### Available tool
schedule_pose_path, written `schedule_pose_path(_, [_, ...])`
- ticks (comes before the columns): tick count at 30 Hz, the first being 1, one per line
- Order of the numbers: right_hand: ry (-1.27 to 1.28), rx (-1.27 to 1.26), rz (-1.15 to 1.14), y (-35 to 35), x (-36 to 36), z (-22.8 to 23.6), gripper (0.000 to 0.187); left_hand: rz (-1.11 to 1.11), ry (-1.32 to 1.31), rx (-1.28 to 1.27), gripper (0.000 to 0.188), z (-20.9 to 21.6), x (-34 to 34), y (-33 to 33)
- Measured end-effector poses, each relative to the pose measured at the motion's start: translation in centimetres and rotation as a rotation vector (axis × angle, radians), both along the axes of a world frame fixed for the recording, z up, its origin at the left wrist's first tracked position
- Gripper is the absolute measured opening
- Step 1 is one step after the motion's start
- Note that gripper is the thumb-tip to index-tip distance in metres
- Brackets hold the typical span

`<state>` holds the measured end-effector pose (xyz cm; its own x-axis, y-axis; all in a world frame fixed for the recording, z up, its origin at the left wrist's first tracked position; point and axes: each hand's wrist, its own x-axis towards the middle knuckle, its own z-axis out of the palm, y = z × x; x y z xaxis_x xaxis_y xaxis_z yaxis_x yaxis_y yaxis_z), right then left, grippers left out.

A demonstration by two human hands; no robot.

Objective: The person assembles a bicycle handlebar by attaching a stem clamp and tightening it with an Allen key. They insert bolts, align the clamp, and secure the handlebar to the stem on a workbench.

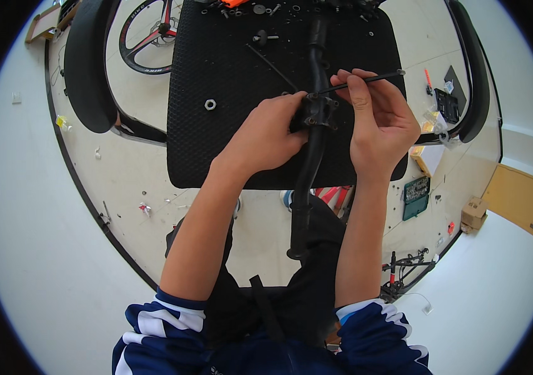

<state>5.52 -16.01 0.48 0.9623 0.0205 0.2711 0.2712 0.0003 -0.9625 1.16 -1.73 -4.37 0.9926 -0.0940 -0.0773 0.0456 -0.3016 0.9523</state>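
A black bicycle handlebar lies lengthwise over a chair seat, its near grip end sticking out past the front edge above my legs. At its middle sits a black stem clamp with bolt holes at the corners. My left hand is closed around the clamp from the left, some fingertips hidden beneath it. Between thumb and fingers, my right hand pinches a dark hex key, whose inner end meets the clamp's top edge. Another thin dark rod lies just beyond my left hand.
A silver hex nut rests on the textured black seat; several bolts and washers lie at its far side. Armrests flank it. On the floor are a spoked wheel, a green tool case and a cardboard box.
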Motion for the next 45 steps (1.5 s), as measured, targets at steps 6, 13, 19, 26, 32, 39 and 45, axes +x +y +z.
schedule_pose_path(6, [-0.009, -0.018, 0.012, 0.0, -0.3, -0.2, 0.01, -0.016, 0.037, -0.02, 0.033, 0.1, -0.1, 0.1])
schedule_pose_path(13, [-0.09, -0.148, 0.005, -0.1, -0.3, -0.1, 0.013, -0.011, 0.064, -0.004, 0.035, 0.8, 0.0, 0.0])
schedule_pose_path(19, [-0.138, -0.252, 0.002, 0.2, -0.3, -0.2, 0.016, -0.01, 0.058, 0.013, 0.037, 1.0, -0.1, 0.1])
schedule_pose_path(26, [0.01, 0.092, 0.102, 2.1, -0.7, 0.3, 0.017, -0.006, 0.041, 0.012, 0.034, 0.7, 0.0, 0.1])
schedule_pose_path(32, [-0.085, -0.188, 0.068, 0.4, -0.8, 0.0, 0.011, -0.018, 0.051, -0.015, 0.029, 0.7, 0.0, 0.1])
schedule_pose_path(39, [-0.106, -0.106, 0.079, 1.1, -0.6, -0.2, 0.012, -0.013, 0.019, -0.005, 0.035, 0.5, 0.0, 0.1])
schedule_pose_path(45, [-0.072, -0.189, 0.091, 0.4, -0.8, -0.4, 0.012, -0.013, 0.025, -0.002, 0.034, 0.4, -0.1, 0.0])
